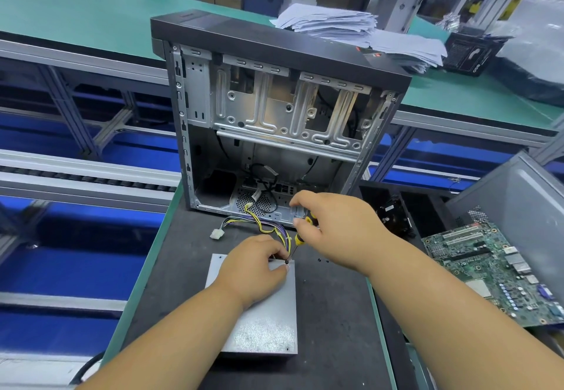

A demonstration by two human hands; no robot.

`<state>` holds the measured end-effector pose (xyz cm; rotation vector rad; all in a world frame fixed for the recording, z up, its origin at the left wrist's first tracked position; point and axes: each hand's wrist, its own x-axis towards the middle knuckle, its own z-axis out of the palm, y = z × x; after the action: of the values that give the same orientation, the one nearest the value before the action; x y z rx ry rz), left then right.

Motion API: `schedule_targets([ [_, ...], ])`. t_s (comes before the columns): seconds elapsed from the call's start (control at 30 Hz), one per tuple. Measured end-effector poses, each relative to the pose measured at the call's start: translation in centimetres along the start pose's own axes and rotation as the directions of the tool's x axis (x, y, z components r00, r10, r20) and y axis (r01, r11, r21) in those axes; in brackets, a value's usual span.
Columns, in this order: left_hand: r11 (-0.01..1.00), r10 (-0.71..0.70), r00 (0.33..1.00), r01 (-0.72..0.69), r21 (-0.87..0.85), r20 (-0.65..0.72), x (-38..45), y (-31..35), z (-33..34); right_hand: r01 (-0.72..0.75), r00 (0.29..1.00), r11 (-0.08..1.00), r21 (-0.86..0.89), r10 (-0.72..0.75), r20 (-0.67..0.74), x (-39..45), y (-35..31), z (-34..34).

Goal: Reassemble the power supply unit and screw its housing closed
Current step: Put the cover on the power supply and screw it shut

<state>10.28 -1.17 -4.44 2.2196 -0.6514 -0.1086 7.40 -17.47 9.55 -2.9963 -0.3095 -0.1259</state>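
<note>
The power supply unit (pixel 259 322) sits flat on the dark bench (pixel 329 313), lid side up, right in front of the gutted PC case (pixel 274 121). Its cable bundle (pixel 268 228) trails off the far edge toward the case, so it's out of the way of the corner being worked on. The left hand (pixel 253 267) rests on the housing with its fingers (pixel 279 254) pinched around a small black screw (pixel 287 262) at the far right corner, probably keeping it upright in its hole while also pinning the box so it doesn't slide. The right hand (pixel 332 228) has its fingers wrapped round a yellow-and-black screwdriver (pixel 300 237), with the tip angled down onto that screw. Looks like the housing is already shut and this is the screwing-down stage. A couple of spare screws (pixel 323 260) lie just beside the unit, within easy reach. A motherboard (pixel 500 270) sits off to the right.
</note>
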Motion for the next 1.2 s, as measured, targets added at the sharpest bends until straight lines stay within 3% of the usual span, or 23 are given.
schedule_targets([
  [0.07, 1.000, -0.002, 1.000, 0.002, 0.004, 0.004, 0.01, -0.01, -0.01, 0.027, 1.000, 0.998, 0.051, -0.026, -0.008, -0.04, -0.04, 0.03],
  [0.23, 1.000, -0.010, 1.000, 0.010, 0.017, 0.006, 0.03, -0.09, 0.03, -0.005, 1.000, 0.997, -0.074, 0.004, -0.020, 0.10, 0.03, 0.26],
  [0.47, 1.000, -0.006, 1.000, 0.006, 0.017, 0.006, 0.04, -0.20, 0.07, 0.021, 1.000, 0.997, 0.073, -0.022, 0.007, 0.13, 0.05, -0.02],
  [0.63, 1.000, -0.004, 1.000, 0.004, 0.014, 0.001, 0.12, -0.25, 0.18, -0.044, 0.999, 0.998, -0.035, 0.043, -0.014, 0.03, 0.18, 0.20],
  [0.8, 1.000, 0.001, 1.000, -0.001, 0.016, -0.001, 0.07, -0.31, 0.17, -0.001, 1.000, 0.996, 0.092, 0.001, 0.009, -0.14, 0.00, -0.08],
  [1.0, 1.000, -0.011, 1.000, 0.011, 0.016, 0.001, 0.03, -0.29, 0.18, -0.049, 0.999, 0.997, -0.056, 0.049, 0.004, -0.02, -0.12, 0.21],
  [1.2, 1.000, -0.003, 1.000, 0.003, 0.006, -0.004, 0.06, -0.14, 0.09, 0.015, 0.997, 0.994, 0.108, -0.023, 0.076, -0.06, -0.56, -0.19],
])
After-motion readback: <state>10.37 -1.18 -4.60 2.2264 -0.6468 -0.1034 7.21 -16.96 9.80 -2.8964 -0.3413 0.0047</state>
